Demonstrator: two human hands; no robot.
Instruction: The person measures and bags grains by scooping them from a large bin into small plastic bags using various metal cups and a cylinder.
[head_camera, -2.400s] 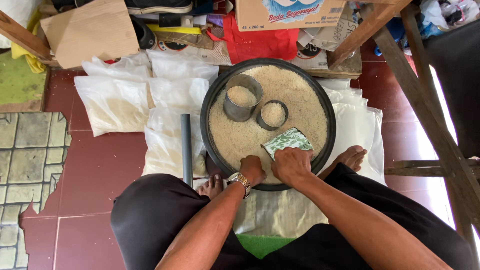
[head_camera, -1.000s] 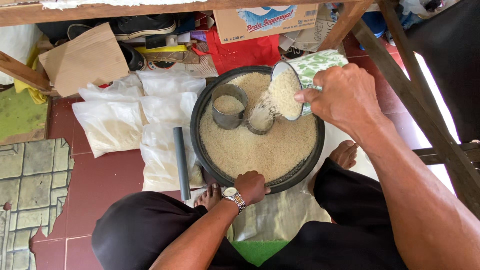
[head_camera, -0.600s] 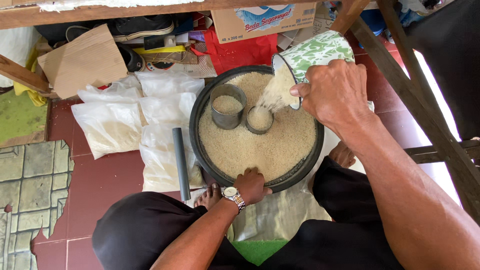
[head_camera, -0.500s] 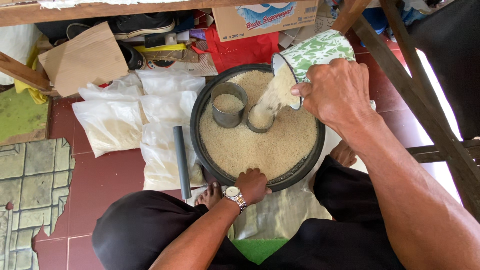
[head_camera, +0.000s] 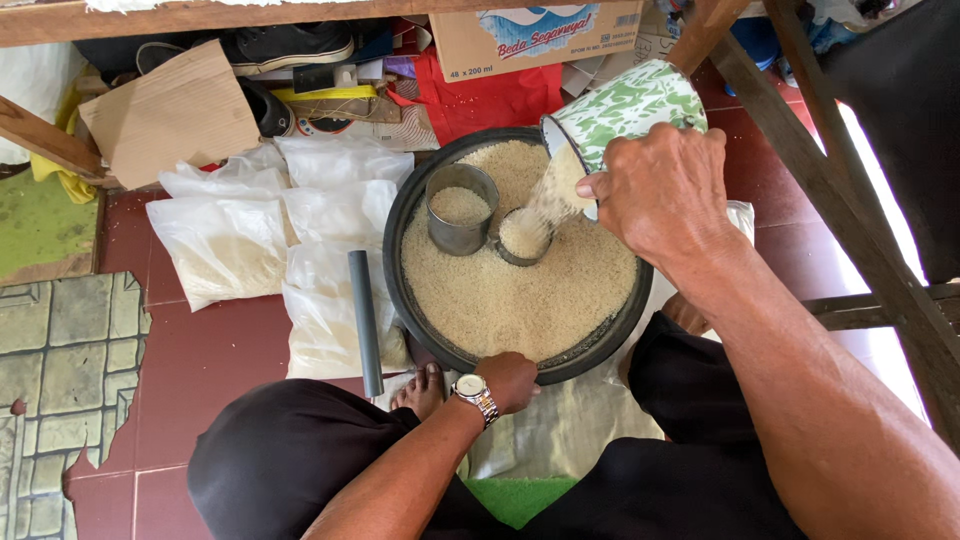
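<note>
My right hand (head_camera: 665, 190) grips a green-and-white patterned mug (head_camera: 625, 108), tilted leftward, and rice streams from its mouth into a small metal tin (head_camera: 522, 237) that stands in the rice. Beside it stands a taller metal tin (head_camera: 460, 208) partly filled with rice. Both tins sit in a wide black round basin (head_camera: 415, 310) full of rice. My left hand (head_camera: 508, 380), with a wristwatch, holds the basin's near rim.
Several clear plastic bags of rice (head_camera: 225, 235) lie left of the basin, with a grey tube (head_camera: 364, 322) on them. Brown paper (head_camera: 170, 115), a cardboard box (head_camera: 540, 35) and red cloth (head_camera: 490, 95) lie behind. Wooden legs (head_camera: 850, 220) cross at right. My bare feet (head_camera: 425, 388) rest near the basin.
My right hand lifted the mug out of the rice, carried it up to the right and tipped it; rice now pours into the small tin. My left hand stays on the rim.
</note>
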